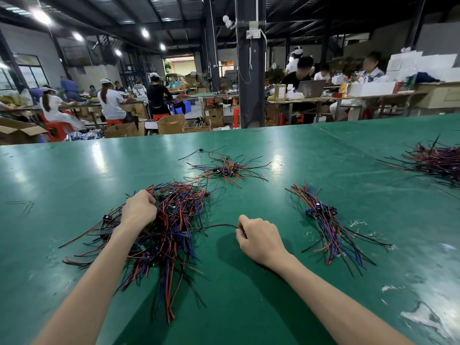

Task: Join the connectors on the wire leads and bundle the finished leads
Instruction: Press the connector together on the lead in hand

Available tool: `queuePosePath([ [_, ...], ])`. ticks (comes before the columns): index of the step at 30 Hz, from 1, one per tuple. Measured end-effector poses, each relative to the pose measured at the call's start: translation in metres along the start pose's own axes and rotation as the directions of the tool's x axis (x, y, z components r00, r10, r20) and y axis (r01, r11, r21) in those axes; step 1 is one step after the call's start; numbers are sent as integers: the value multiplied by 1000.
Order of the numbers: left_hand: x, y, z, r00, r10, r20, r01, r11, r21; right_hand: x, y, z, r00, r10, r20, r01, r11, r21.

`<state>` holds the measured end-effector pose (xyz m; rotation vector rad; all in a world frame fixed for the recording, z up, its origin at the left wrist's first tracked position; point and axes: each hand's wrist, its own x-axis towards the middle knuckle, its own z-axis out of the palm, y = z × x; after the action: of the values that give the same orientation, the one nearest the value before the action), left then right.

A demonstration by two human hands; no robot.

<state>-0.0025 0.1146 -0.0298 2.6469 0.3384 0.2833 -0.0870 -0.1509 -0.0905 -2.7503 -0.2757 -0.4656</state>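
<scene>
table top [249, 300]: smooth green sheet, semi-gloss, throws back the ceiling lights as bright streaks. by my right arm the surface is scuffed to dull white patches [423, 317], rough-looking. wire leads [174, 220]: smooth plastic insulation in red, blue and black, slight sheen. connectors [316, 210] in the right-hand bunch look like moulded plastic, blue and black, fairly matt. my left hand [139, 209] and right hand [261, 239] are bare skin on the wires. behind the table: matt brown cardboard boxes [171, 124] and red plastic stools [58, 129].
</scene>
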Motion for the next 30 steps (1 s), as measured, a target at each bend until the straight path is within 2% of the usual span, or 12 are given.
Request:
queuePosePath([
  [4, 0, -2, -3, 994, 48, 102, -48, 999, -5, 0, 0, 1, 1000, 2, -2, -2, 1000, 5],
  [8, -5, -4, -6, 995, 78, 61, -69, 988, -135, 0, 0, 1, 1000, 9, -4, -9, 1000, 3],
  [12, -13, -3, -10, 991, 96, -94, -114, 971, -212, 0, 1, 1, 1000, 4, -7, -4, 1000, 11],
  [17, -25, 19, -27, 913, 231, -337, -333, 898, -287, 0, 1, 1, 1000, 7, -21, -6, 1000, 25],
  [19, -33, 34, -34, 893, 267, -363, -407, 823, -397, 0, 1, 1, 1000, 12, -27, -11, 999, 33],
  [21, -45, 51, -39, 916, 248, -317, -397, 684, -612, 0, 2, 0, 999, 12, -32, -11, 999, 36],
  [23, -58, 68, -42, 950, 227, -216, -302, 477, -825, 0, 2, 0, 999, 10, -41, -8, 999, 33],
  [26, -76, 84, -45, 959, 285, -11, -66, 184, -981, -1, 2, -1, 998, 17, -59, -15, 999, 34],
  [28, -84, 91, -44, 933, 345, 100, 80, 72, -994, -1, 2, -1, 998, 20, -58, -18, 999, 36],
  [30, -90, 95, -40, 906, 392, 162, 160, 40, -986, -1, 1, -2, 999, 28, -43, -26, 999, 44],
])
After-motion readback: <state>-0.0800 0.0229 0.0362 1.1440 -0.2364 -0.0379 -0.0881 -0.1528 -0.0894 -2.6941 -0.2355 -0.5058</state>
